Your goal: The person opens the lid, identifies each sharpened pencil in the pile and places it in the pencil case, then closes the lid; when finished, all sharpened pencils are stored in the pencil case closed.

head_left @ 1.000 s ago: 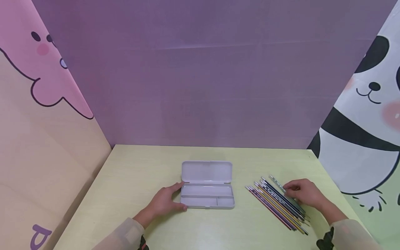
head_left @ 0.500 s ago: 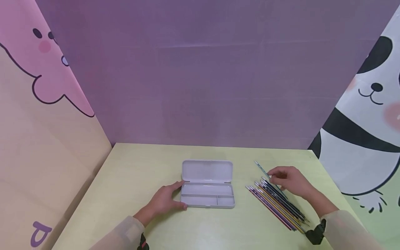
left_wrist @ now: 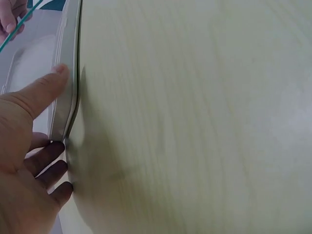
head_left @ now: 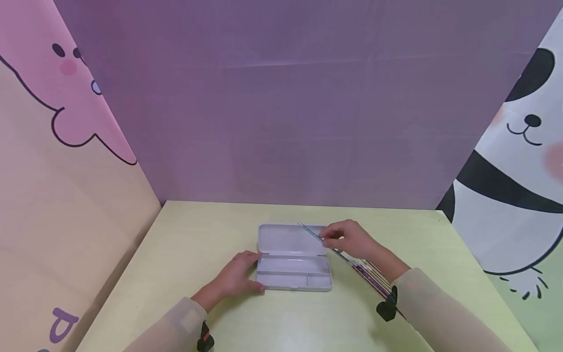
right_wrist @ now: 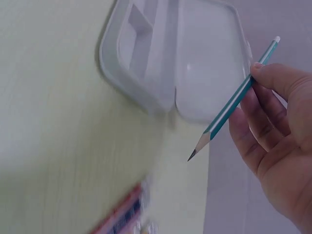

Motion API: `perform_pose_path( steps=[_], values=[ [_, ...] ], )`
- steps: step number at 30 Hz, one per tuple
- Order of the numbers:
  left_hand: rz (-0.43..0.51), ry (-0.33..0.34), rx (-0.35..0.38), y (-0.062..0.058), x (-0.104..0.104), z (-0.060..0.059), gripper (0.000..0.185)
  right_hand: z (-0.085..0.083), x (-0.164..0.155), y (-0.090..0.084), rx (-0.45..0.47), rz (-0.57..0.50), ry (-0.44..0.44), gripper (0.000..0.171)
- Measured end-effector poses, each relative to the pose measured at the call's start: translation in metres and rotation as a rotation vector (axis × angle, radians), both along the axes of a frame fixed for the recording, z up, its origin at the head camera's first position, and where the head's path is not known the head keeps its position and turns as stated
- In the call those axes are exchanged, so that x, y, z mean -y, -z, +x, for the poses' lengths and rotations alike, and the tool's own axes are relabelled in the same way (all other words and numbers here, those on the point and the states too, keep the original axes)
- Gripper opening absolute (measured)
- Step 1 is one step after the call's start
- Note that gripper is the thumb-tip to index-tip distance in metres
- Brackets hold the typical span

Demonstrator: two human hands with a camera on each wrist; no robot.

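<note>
The white pencil case [head_left: 279,239] lies with its lid folded back on the table, its compartments bare. My left hand [head_left: 239,276] holds its left end, with the thumb on the front wall and the fingers round the corner in the left wrist view. Between thumb and fingers, my right hand [head_left: 352,239] pinches a teal pencil [right_wrist: 231,105] with a white stripe. This pencil slants over the right part of the lid, its sharpened tip pointing down and its white eraser end up.
Several pencils [head_left: 371,278] lie side by side on the table right of the case, partly hidden under my right forearm. A purple wall [head_left: 281,122] rises behind the table's back edge. Printed panels stand at both sides.
My right hand has lifted the teal pencil off the right side of the pile and carried it left to the lid. The left hand has stayed at the case.
</note>
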State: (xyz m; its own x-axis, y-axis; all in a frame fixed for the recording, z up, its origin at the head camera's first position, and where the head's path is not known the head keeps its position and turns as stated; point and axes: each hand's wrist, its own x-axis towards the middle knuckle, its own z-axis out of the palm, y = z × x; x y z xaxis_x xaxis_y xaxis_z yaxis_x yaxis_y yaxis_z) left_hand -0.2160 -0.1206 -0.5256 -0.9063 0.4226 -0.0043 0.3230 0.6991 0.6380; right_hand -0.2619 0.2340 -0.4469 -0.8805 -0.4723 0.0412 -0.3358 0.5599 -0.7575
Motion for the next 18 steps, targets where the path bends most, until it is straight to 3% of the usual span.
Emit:
perform_pose_path(
  steps=[4,11,18],
  values=[
    [0.019,0.017,-0.006,0.003,0.002,-0.002,0.091,-0.006,0.022,0.011,-0.026,0.0,-0.06,0.017],
    [0.045,-0.008,-0.005,0.008,0.002,-0.003,0.088,-0.012,0.05,0.032,-0.04,0.011,-0.129,0.017],
    [0.058,0.0,-0.01,0.006,0.005,-0.003,0.084,-0.01,0.068,0.038,-0.018,0.028,-0.173,0.014]
  ],
)
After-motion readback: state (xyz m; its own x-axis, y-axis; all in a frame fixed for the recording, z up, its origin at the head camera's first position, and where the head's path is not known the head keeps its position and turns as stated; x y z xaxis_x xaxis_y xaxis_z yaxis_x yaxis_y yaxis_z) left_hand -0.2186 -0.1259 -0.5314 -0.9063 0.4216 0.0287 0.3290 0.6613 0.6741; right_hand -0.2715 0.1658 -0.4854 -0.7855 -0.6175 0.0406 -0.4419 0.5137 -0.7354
